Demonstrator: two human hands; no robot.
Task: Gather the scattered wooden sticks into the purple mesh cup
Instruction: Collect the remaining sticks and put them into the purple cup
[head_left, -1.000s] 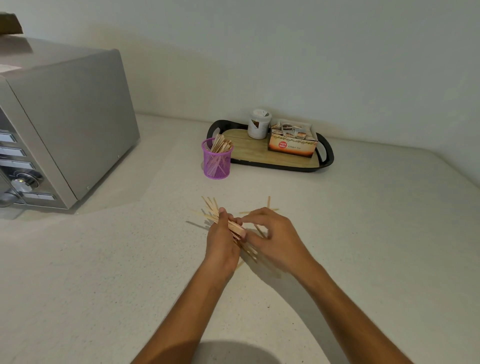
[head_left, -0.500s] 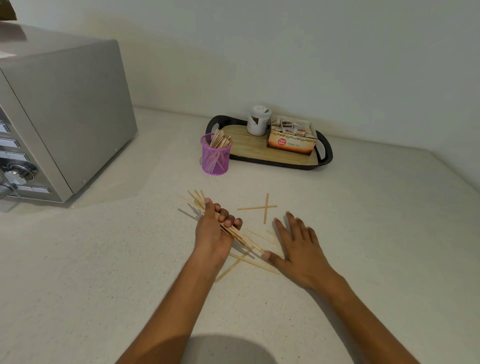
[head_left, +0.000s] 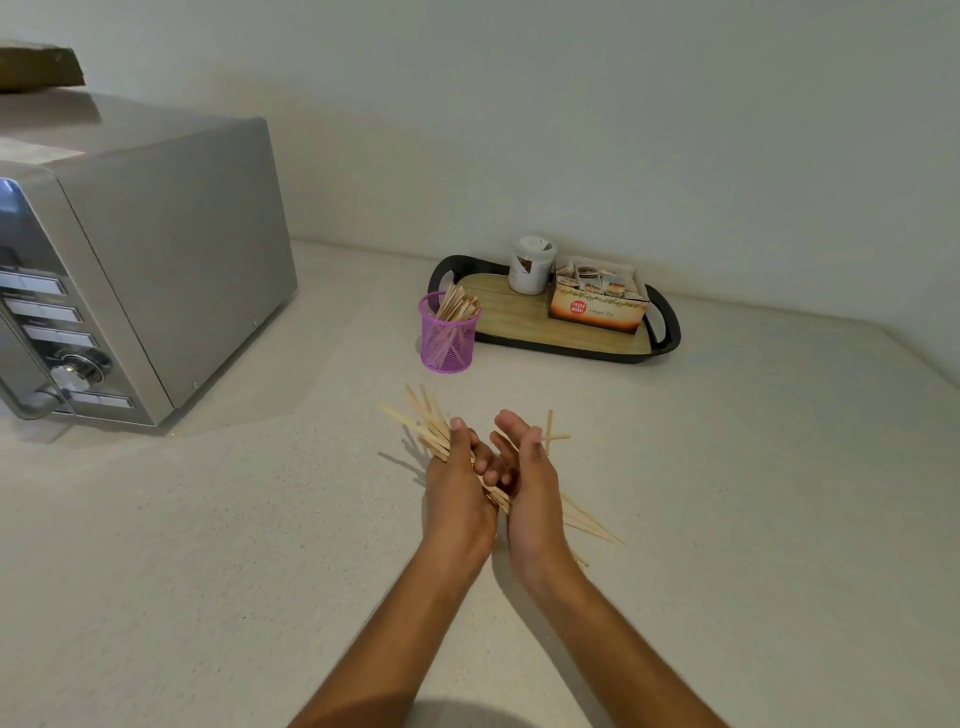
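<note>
Since half a second ago, my right hand (head_left: 530, 483) has left the surface (head_left: 208, 545), where it lay flat, and come in beside my left hand (head_left: 457, 493), so the two now sit side by side with palms turned toward each other. My left fingers (head_left: 459, 427) are curled tight around a bundle of wooden sticks (head_left: 423, 421), whose ends fan out up and to the left past my thumb. My right fingers (head_left: 511, 422) are loosely spread and cupped against the bundle from the other side; whether they actually grip any stick I cannot tell, since the contact is hidden between my palms.

More loose sticks (head_left: 587, 519) poke out from under my right wrist toward the right, their inner ends covered by the hand. Two crossed sticks (head_left: 549, 431) lie just beyond my right fingertips, partly hidden behind them.

Farther back stands the purple mesh cup (head_left: 448, 340), upright, already holding a leaning cluster of sticks. It seems to touch the near left corner of a black-rimmed tray (head_left: 667, 332) carrying a white jar (head_left: 531, 266) and a tea box (head_left: 597, 306). At left a silver oven (head_left: 145, 270) is cut off by the frame edge.
</note>
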